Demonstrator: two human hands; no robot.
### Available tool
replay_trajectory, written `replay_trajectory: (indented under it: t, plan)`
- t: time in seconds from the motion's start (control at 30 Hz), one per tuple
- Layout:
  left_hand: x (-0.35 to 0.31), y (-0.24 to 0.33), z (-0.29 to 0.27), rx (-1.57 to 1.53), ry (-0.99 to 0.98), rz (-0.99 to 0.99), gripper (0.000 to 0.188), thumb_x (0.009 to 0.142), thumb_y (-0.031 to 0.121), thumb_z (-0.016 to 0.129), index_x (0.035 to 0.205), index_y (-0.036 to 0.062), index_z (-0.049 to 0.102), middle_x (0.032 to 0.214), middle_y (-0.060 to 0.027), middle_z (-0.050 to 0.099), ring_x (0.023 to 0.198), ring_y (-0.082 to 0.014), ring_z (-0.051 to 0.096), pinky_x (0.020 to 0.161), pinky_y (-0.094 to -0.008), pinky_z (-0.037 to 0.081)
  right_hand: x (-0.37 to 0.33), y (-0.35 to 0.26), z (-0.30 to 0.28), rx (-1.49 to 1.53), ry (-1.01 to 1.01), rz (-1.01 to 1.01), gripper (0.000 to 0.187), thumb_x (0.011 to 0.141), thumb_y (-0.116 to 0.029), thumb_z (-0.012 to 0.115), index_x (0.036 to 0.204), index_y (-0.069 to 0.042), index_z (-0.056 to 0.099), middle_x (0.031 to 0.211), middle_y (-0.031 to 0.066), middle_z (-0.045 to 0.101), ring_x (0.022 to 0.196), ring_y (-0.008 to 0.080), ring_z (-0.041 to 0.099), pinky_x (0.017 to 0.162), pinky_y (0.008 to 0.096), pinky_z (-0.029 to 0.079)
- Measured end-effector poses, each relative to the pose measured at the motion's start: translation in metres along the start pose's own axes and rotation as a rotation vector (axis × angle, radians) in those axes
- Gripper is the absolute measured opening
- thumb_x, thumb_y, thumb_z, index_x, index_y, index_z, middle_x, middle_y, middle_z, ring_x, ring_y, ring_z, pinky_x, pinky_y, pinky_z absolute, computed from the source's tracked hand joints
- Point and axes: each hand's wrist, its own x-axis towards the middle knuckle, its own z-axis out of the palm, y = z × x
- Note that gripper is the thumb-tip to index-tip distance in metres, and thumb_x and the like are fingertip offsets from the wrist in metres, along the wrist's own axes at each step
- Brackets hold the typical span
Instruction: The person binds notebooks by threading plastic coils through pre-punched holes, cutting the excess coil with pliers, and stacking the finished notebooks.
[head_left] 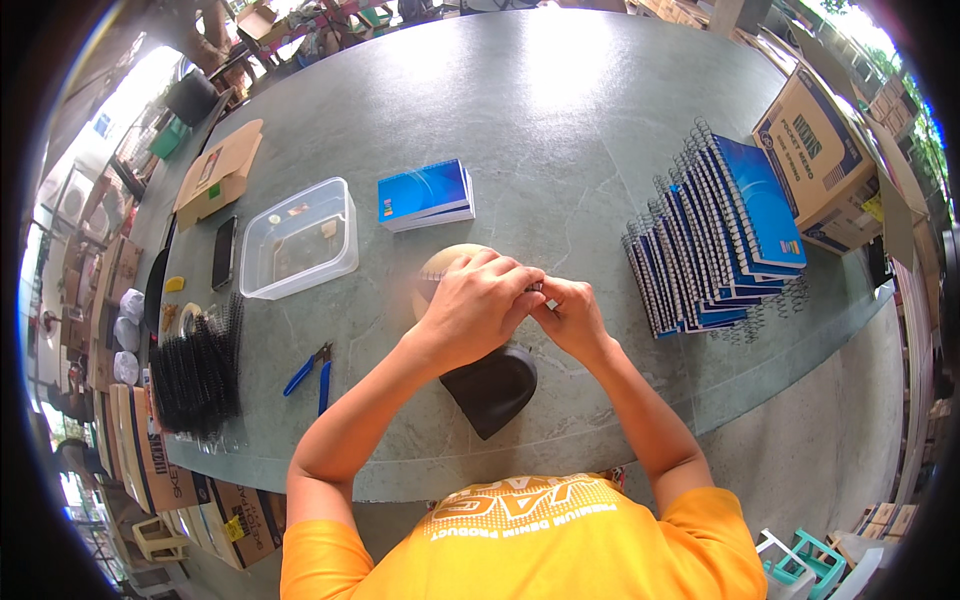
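Pinching a small metallic piece [541, 291] between them, the left hand [478, 305] and right hand [572, 318] meet at the middle of the grey-green table [560, 130], above a tan round pad [440, 272] and black rounded board [493, 388]. Blue-handled pliers [310, 372] lie left, stacked blue spiral notebooks [715, 235] right.

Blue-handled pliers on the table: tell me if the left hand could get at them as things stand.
Probably yes. The pliers lie in the open on the table, on the left hand's own side, with nothing between them. But that hand is pressed together with the right hand on a small item, so it isn't free.
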Motion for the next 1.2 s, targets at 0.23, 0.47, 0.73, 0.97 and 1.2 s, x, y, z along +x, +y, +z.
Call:
replay_trajectory:
  t: [0.23,0.47,0.73,0.97,1.2]
  plan:
    - [0.001,-0.006,-0.002,-0.071,-0.037,-0.010,0.021,0.079,0.010,0.063,0.098,0.0008,0.062,0.092,-0.0163,0.063,0.090,-0.0325,0.059,0.081,-0.0396,0.046,0.002,-0.003,-0.004,0.022,-0.027,0.011,0.013,0.080,-0.014,0.066,0.087,-0.004,0.063,0.071,0.0136,0.063,0.064,0.0283,0.064,0.057,0.0338,0.050]
    - [0.000,0.002,0.007,-0.096,0.088,0.052,0.015,0.076,0.004,0.061,0.091,0.0009,0.060,0.087,-0.0156,0.062,0.084,-0.0337,0.060,0.077,-0.0403,0.047,-0.002,0.001,0.001,0.005,-0.037,0.062,0.011,0.079,-0.012,0.065,0.087,-0.005,0.063,0.070,0.0147,0.062,0.061,0.0304,0.062,0.055,0.0354,0.048]
    - [-0.005,0.009,0.012,-0.059,0.185,0.044,0.012,0.072,-0.001,0.061,0.082,0.0035,0.055,0.080,-0.0145,0.055,0.079,-0.0332,0.055,0.073,-0.0416,0.045,-0.008,-0.014,0.006,0.041,0.060,-0.019,0.015,0.072,-0.005,0.062,0.087,-0.006,0.063,0.075,0.0141,0.062,0.068,0.0320,0.062,0.058,0.0375,0.049]
    - [-0.018,0.028,-0.021,-0.036,0.240,-0.070,0.035,0.070,0.009,0.073,0.102,0.0056,0.060,0.085,-0.0099,0.061,0.087,-0.0274,0.057,0.074,-0.0376,0.047,-0.014,-0.039,-0.011,0.300,0.089,-0.026,0.013,0.083,-0.005,0.063,0.096,-0.003,0.064,0.083,0.0119,0.067,0.076,0.0154,0.065,0.067,0.0272,0.050]
    - [0.019,0.058,-0.040,-1.347,0.447,-0.065,0.038,0.085,0.008,0.065,0.120,0.0005,0.053,0.105,-0.0098,0.065,0.097,-0.0183,0.061,0.082,-0.0325,0.051,-0.008,-0.079,-0.102,0.646,0.368,0.043,0.021,0.086,-0.011,0.066,0.105,-0.001,0.063,0.083,-0.0030,0.063,0.076,0.0013,0.055,0.068,0.0183,0.046]
